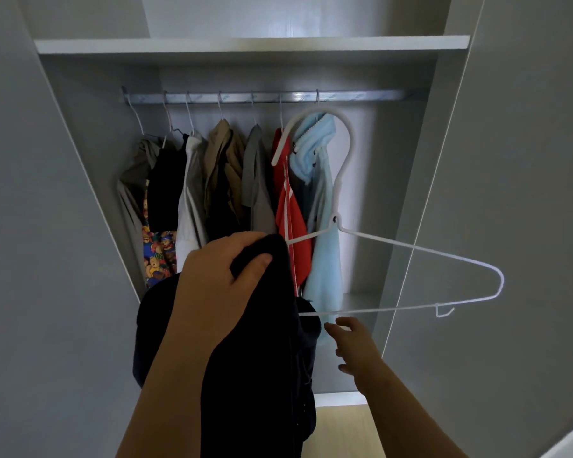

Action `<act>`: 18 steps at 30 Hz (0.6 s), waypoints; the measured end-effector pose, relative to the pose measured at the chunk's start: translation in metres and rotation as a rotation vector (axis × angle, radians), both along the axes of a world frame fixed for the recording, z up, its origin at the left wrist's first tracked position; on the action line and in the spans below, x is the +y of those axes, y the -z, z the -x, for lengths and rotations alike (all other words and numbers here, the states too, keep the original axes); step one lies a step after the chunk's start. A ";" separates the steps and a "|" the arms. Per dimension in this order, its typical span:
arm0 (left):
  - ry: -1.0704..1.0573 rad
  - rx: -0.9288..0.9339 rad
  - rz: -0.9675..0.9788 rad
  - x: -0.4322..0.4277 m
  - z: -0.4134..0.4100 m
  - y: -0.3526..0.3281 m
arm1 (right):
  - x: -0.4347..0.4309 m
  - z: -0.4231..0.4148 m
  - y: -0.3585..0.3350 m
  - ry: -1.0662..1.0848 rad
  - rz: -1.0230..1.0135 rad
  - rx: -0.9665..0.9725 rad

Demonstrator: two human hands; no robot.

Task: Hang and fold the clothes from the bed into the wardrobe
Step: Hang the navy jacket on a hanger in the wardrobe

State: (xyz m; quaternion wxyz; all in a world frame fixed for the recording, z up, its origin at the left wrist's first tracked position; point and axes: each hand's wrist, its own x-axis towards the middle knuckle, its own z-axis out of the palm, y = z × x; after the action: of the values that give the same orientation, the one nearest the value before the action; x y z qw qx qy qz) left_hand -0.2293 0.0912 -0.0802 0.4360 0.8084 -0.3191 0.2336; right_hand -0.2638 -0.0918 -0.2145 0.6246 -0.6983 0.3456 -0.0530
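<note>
Item 1: dark navy fabric garment (255, 375), held up in front of the open grey wardrobe (444, 193), draped down over the left forearm.
Item 2: left hand (219, 285), fingers and thumb clamped on the garment's top edge.
Item 3: white wire clothes hanger with a large white plastic hook (338, 193), raised before the metal hanging rail (361, 95); its left end is hidden behind the garment.
Item 4: right hand (354, 345), fingers apart and gripping nothing, just beneath the hanger's bottom bar; contact cannot be told.
Item 5: clothes on the rail, including a red garment (295, 219), a light blue garment (325, 269) and a bear-print fabric (156, 256).
Item 6: white shelf (245, 44) above the rail.
</note>
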 end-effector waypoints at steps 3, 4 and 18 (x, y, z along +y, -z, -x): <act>0.002 -0.003 0.027 0.005 0.001 -0.004 | 0.002 -0.003 0.004 -0.048 -0.035 0.040; 0.003 -0.008 0.031 0.008 0.001 -0.005 | 0.003 -0.004 0.006 -0.074 -0.031 0.068; -0.017 0.102 -0.020 0.048 -0.021 0.007 | -0.054 0.026 -0.002 0.316 -0.727 0.076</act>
State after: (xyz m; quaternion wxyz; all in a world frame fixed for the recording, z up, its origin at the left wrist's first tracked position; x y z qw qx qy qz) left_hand -0.2084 0.1391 -0.0869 0.4415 0.8263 -0.2919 0.1927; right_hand -0.2896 -0.1461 -0.2123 0.8018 -0.3716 0.4679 0.0034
